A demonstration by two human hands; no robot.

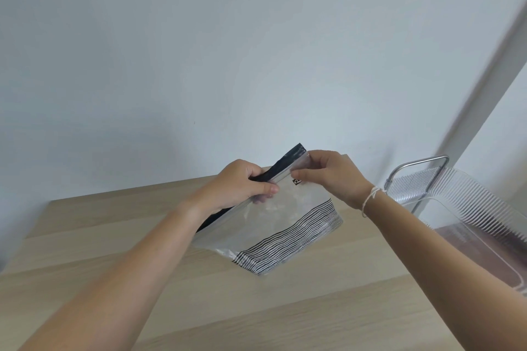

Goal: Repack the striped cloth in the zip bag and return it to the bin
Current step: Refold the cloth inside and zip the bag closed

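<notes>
A clear zip bag (273, 222) with a black strip along its top edge is held tilted above the wooden table (114, 251). Inside its lower part lies the black-and-white striped cloth (288, 245). My left hand (242, 185) pinches the bag's top edge near the middle, thumb on the near side. My right hand (333, 177) pinches the same edge at its upper right end. The bag's bottom corner rests on or just above the table.
A clear ribbed plastic bin (467, 208) with a metal wire handle (416, 168) stands at the table's right side. A pale wall rises behind the table. A white string is tied around my right wrist.
</notes>
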